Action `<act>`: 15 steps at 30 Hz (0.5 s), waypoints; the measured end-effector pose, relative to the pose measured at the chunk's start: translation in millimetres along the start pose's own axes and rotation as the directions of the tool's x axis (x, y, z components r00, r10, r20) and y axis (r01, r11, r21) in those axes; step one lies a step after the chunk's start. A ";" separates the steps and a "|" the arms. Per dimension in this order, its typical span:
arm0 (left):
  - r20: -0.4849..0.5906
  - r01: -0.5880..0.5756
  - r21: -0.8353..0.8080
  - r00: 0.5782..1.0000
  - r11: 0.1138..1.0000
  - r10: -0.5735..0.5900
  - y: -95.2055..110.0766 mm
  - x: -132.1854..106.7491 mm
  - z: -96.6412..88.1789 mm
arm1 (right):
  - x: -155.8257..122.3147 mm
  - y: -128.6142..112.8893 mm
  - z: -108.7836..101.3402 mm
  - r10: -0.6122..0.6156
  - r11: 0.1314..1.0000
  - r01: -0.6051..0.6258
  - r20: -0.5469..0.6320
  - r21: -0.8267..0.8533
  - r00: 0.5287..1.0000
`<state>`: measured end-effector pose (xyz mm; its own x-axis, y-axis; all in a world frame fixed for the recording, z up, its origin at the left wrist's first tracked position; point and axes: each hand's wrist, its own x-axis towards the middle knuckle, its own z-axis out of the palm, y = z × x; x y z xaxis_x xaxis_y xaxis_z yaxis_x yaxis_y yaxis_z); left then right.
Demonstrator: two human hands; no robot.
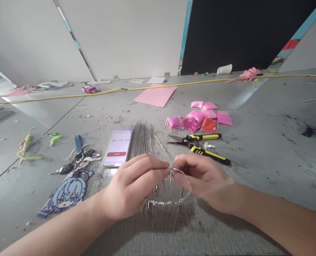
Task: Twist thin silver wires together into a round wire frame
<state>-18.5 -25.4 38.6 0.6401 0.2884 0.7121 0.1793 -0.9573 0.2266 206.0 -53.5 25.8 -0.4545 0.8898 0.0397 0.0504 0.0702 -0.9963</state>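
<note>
Head view: both bare hands meet low in the middle of the picture over a grey table (267, 117). The left hand (132, 186) and the right hand (203, 179) pinch a thin wire ring (171, 201) between thumb and fingertips — the two pinches sit close together at the top of the loop, where the wire looks twisted. The ring curves down and back between the hands, and a straight end of wire hangs from it toward the near edge of the table. Both grips are narrow, closed on the wire.

Just beyond the hands lies a flat bundle of straight wires (140, 140), spread on the table. Beside it on the left lies a phone (117, 151), screen up, showing a timer. Further left lie a bunch of keys (76, 161) and a blue pixel-bead figure (67, 192).

To the right of the bundle lie yellow-handled cutters (200, 144), jaws pointing left, near the right hand but apart from it. Behind them sits a cluster of small pink and red bead bags (200, 119). A pink sheet (156, 95) lies further back — and a yellow cord (174, 85) runs across the table's far side.
</note>
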 end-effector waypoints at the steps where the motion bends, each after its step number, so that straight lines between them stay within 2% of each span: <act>1: 0.000 -0.007 -0.003 1.000 1.000 0.007 1.2 0.4 -0.6 | -0.8 -0.2 0.5 -0.013 1.000 0.013 0.006 -0.024 1.000; 6: -0.022 0.010 -0.027 1.000 1.000 -0.011 3.8 -2.3 2.6 | -0.5 0.4 2.7 -0.004 0.999 0.006 0.048 -0.033 0.999; 10: -0.017 0.077 -0.067 0.997 0.995 -0.078 3.9 -5.6 8.3 | -0.1 4.2 3.5 0.018 1.000 -0.018 0.029 -0.011 0.999; 15: -0.004 0.149 -0.124 0.989 0.981 -0.151 5.8 -5.3 11.4 | 0.7 4.9 2.7 -0.025 0.995 0.025 0.002 -0.098 1.000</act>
<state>-12.4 -32.7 28.5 0.6025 0.4293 0.6728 0.1789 -0.8942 0.4104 203.6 -53.7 20.7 -0.4577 0.8868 0.0645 0.1255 0.1363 -0.9827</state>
